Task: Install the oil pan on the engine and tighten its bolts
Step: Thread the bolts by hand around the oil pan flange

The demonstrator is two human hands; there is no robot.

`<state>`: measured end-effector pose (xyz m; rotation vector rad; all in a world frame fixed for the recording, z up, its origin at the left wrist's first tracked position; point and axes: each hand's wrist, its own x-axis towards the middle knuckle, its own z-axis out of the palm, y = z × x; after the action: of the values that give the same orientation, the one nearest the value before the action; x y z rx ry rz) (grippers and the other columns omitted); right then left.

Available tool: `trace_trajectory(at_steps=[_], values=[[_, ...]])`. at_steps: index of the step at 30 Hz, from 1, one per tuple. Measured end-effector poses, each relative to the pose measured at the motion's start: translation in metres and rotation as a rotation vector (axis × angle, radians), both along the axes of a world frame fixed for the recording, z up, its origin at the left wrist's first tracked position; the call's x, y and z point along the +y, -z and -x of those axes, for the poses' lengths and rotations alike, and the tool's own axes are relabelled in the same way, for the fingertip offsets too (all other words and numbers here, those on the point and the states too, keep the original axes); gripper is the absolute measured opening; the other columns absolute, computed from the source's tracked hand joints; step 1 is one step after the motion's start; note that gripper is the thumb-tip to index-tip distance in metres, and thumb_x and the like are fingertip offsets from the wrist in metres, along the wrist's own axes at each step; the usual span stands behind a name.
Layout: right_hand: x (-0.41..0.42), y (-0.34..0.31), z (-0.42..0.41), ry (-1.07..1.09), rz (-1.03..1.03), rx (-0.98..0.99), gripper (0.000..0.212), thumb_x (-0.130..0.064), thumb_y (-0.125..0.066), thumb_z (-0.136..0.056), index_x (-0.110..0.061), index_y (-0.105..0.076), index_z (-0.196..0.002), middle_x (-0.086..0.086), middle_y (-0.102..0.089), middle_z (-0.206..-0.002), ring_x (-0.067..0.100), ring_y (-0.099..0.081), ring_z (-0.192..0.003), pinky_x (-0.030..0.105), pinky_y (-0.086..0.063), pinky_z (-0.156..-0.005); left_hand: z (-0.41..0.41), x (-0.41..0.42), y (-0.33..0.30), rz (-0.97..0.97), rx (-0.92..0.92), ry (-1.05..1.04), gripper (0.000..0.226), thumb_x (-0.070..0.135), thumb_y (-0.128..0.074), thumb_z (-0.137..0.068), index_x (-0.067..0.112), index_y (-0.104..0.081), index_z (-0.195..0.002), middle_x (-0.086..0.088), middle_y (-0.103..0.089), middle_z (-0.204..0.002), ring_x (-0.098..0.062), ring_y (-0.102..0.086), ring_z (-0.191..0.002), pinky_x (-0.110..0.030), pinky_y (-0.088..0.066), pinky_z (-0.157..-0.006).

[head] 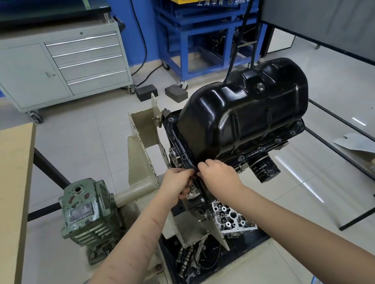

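Note:
A glossy black oil pan (244, 110) sits on the upturned engine (268, 148), which is clamped in a beige engine stand (144, 147). Several bolts show along the pan's flange (260, 148). My left hand (177, 182) and my right hand (218, 173) meet at the flange's near left corner, fingers pinched together on something small and dark that I cannot make out. A black oil filter (265, 168) hangs just right of my right hand.
A green gearbox (86, 212) drives the stand at left. A wooden table (0, 195) fills the left edge. Below the engine a tray holds a cylinder head (232, 217) and loose parts. A grey tool cabinet (52, 66) and blue frame (204, 44) stand behind.

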<state>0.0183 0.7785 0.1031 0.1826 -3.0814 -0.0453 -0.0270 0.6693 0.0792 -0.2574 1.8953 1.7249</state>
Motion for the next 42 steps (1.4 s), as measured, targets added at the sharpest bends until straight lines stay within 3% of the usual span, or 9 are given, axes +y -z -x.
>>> trace_trajectory(at_steps=[12,16,18,21,24,28,33,35,42], values=[[0.01,0.003,0.002,0.003,0.07,-0.075,0.019,-0.006,-0.041,-0.095,-0.006,-0.051,-0.11,0.009,-0.053,-0.11,0.026,-0.05,-0.106,0.033,-0.043,-0.076,0.0,0.001,0.0,-0.015,0.003,-0.007,0.027,0.011,-0.05,-0.09,0.013,-0.042,-0.064,-0.003,-0.037,-0.052,-0.006,-0.024,-0.025,-0.009,-0.013,-0.034],[0.001,-0.011,-0.003,0.006,-0.09,0.067,0.026,-0.021,-0.083,-0.061,-0.009,-0.064,-0.073,0.004,-0.063,-0.072,0.015,-0.064,-0.066,0.021,-0.044,-0.046,-0.001,0.001,-0.001,-0.019,0.007,-0.003,0.027,0.011,-0.05,-0.09,0.012,-0.044,-0.064,-0.003,-0.037,-0.052,-0.006,-0.023,-0.025,-0.009,-0.012,-0.034],[-0.001,-0.012,-0.002,0.026,-0.094,0.106,0.031,-0.025,-0.088,-0.051,-0.012,-0.064,-0.064,0.001,-0.061,-0.061,0.012,-0.063,-0.055,0.018,-0.039,-0.038,-0.001,0.001,0.0,-0.024,0.007,-0.005,0.028,0.01,-0.05,-0.09,0.012,-0.044,-0.063,-0.003,-0.037,-0.052,-0.006,-0.023,-0.025,-0.009,-0.013,-0.034],[-0.002,-0.009,-0.003,0.004,-0.018,0.096,0.024,-0.017,-0.078,-0.069,-0.007,-0.062,-0.084,0.006,-0.063,-0.077,0.018,-0.064,-0.071,0.023,-0.043,-0.047,-0.001,0.001,0.0,-0.024,0.005,-0.007,0.029,0.011,-0.05,-0.091,0.012,-0.043,-0.063,-0.004,-0.037,-0.052,-0.006,-0.023,-0.025,-0.008,-0.013,-0.034],[0.003,0.0,0.0,-0.02,0.04,-0.034,0.017,-0.01,-0.043,-0.095,-0.006,-0.05,-0.11,0.01,-0.054,-0.107,0.025,-0.053,-0.102,0.031,-0.043,-0.072,-0.001,0.001,0.0,-0.023,0.002,-0.012,0.027,0.011,-0.051,-0.09,0.012,-0.044,-0.064,-0.004,-0.037,-0.052,-0.006,-0.023,-0.025,-0.009,-0.013,-0.033],[0.007,-0.001,0.002,-0.005,0.097,-0.059,0.016,-0.006,-0.042,-0.094,-0.005,-0.052,-0.107,0.011,-0.054,-0.108,0.027,-0.052,-0.103,0.031,-0.04,-0.076,0.0,0.001,0.001,-0.031,0.005,-0.015,0.026,0.01,-0.051,-0.09,0.012,-0.044,-0.065,-0.003,-0.038,-0.051,-0.006,-0.023,-0.025,-0.009,-0.014,-0.033],[0.005,0.001,0.003,0.004,0.011,0.022,0.025,-0.026,-0.044,-0.096,-0.005,-0.054,-0.105,0.009,-0.059,-0.104,0.023,-0.058,-0.098,0.03,-0.046,-0.07,0.0,0.001,0.002,-0.02,0.004,-0.006,0.025,0.011,-0.051,-0.09,0.011,-0.047,-0.066,-0.003,-0.038,-0.051,-0.006,-0.024,-0.025,-0.009,-0.014,-0.032],[0.002,-0.002,0.0,0.006,-0.039,0.098,0.019,-0.023,-0.058,-0.089,-0.008,-0.057,-0.099,0.006,-0.062,-0.094,0.02,-0.062,-0.088,0.027,-0.045,-0.061,0.001,0.001,0.003,-0.019,0.004,-0.004,0.027,0.011,-0.051,-0.09,0.011,-0.046,-0.064,-0.003,-0.038,-0.052,-0.006,-0.024,-0.025,-0.009,-0.014,-0.032],[0.005,-0.001,0.005,-0.005,0.103,-0.06,0.016,-0.006,-0.042,-0.094,-0.004,-0.052,-0.107,0.012,-0.055,-0.108,0.028,-0.052,-0.103,0.031,-0.039,-0.074,0.002,0.001,0.005,-0.021,0.009,-0.005,0.028,0.011,-0.052,-0.089,0.011,-0.044,-0.063,-0.002,-0.038,-0.05,-0.006,-0.024,-0.025,-0.009,-0.014,-0.032]])
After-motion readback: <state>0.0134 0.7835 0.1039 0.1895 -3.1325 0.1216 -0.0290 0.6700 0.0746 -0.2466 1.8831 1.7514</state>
